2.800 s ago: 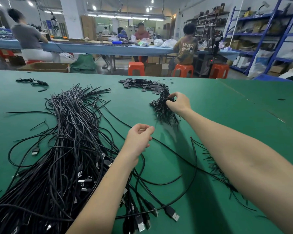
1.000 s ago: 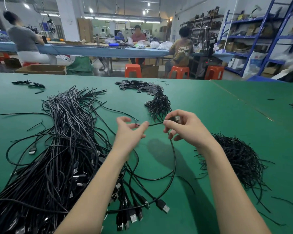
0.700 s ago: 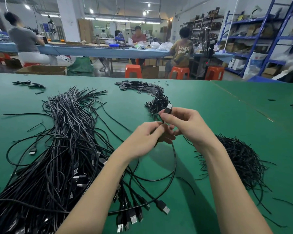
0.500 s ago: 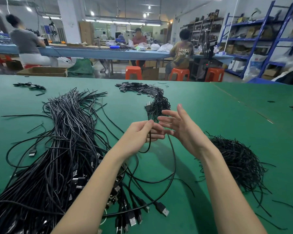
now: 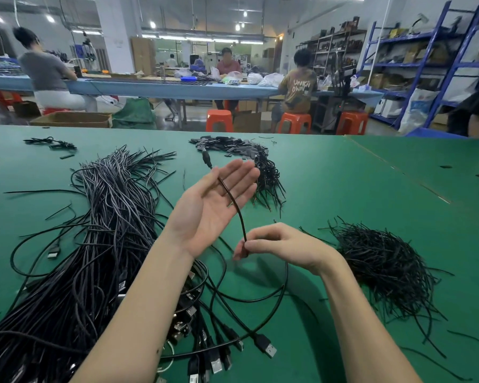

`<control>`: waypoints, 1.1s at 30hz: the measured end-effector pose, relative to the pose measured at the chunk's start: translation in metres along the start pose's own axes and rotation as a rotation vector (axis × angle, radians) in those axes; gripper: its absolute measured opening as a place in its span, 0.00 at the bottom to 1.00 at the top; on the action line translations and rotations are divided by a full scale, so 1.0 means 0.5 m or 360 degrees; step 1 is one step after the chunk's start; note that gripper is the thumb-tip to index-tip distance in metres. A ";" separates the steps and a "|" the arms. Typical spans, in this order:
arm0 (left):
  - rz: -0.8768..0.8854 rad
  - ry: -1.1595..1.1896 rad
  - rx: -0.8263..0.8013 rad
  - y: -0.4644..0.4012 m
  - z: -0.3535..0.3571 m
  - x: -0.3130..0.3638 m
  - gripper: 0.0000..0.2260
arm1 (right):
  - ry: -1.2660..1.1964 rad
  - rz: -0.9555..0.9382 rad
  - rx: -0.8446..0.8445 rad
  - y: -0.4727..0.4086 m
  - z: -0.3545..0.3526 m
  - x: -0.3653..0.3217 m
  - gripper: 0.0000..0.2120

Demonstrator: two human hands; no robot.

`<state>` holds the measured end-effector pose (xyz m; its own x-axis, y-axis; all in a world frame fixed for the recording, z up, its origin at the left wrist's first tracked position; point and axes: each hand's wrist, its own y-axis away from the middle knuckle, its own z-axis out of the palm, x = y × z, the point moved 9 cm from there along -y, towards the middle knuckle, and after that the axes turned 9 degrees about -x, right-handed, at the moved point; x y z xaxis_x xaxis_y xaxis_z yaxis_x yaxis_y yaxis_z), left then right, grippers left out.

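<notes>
One head-worn camera looks forward and down, close over the green table [image 5: 343, 189].

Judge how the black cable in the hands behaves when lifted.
Probably floppy: the cable sags in a loop below the pinching right hand. Likely light: it rests across the open left hand ungripped. Its upper stretch holds an arc, so perhaps slightly springy.

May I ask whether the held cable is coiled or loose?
Loose: the cable crosses the left hand, the right hand pinches it, and the rest trails in one loop to its USB plug.
</notes>
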<state>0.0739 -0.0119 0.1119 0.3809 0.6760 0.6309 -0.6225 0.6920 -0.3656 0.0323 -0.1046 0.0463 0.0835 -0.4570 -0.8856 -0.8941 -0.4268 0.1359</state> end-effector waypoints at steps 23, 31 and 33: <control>-0.0181 -0.0524 0.0161 0.006 -0.048 -0.018 0.20 | -0.0430 -0.0341 0.0289 0.024 -0.035 -0.152 0.09; -0.0107 -0.0072 -0.0134 0.017 -0.022 0.005 0.21 | -0.0788 0.0135 -0.0299 0.029 0.030 0.016 0.06; -0.0184 -0.0170 -0.0186 0.022 -0.013 -0.001 0.19 | -0.0743 0.0217 -0.0077 0.026 0.001 0.033 0.09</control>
<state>0.0712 -0.0028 0.1034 0.3666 0.5637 0.7402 -0.4930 0.7924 -0.3593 0.0220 -0.1174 0.0333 -0.2490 -0.1168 -0.9614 -0.8609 -0.4282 0.2750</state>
